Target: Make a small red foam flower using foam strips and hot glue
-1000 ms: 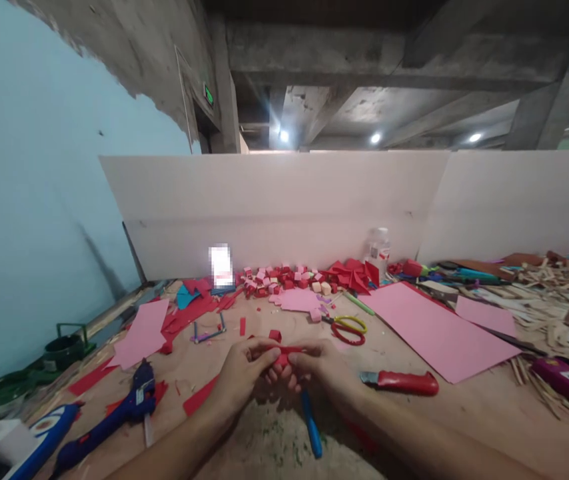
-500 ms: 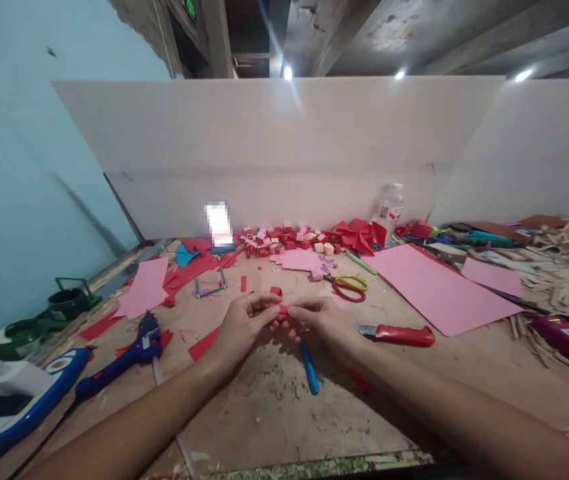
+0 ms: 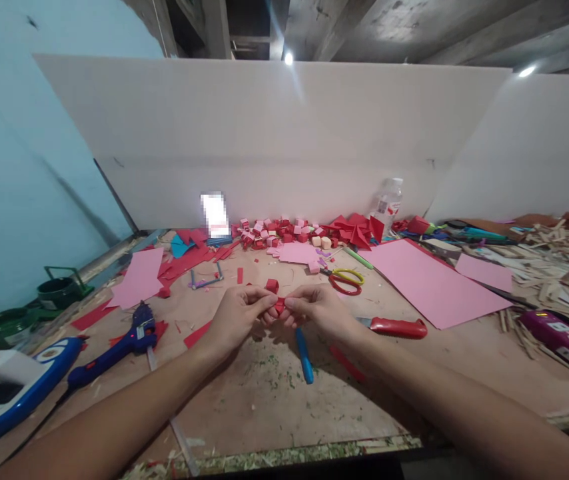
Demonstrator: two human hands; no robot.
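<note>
Red piece (image 3: 280, 305): at the centre, over the bench (image 3: 264, 413), between the 2 hands. Left hand (image 3: 239, 315): finger and thumb in a narrow pinch at its 9 o'clock end. Right hand (image 3: 325, 313): the same at 3 o'clock. Change over the last 1 s: the piece shows shorter and more bent between the thumbs, which suggests folding in progress. Red loop (image 3: 272, 286): just beyond, near 12 o'clock; whether it joins the piece cannot be told. Pen (image 3: 304, 358): 5 o'clock, near. Scissors (image 3: 334, 276): 2 o'clock. Cubes (image 3: 288, 235): 12 o'clock, well apart. Glue gun (image 3: 114, 351): 8 o'clock. Obstruction: knife (image 3: 398, 327), between 3 and 4 o'clock, blade partly hidden by the right hand, a likely hazard.
</note>
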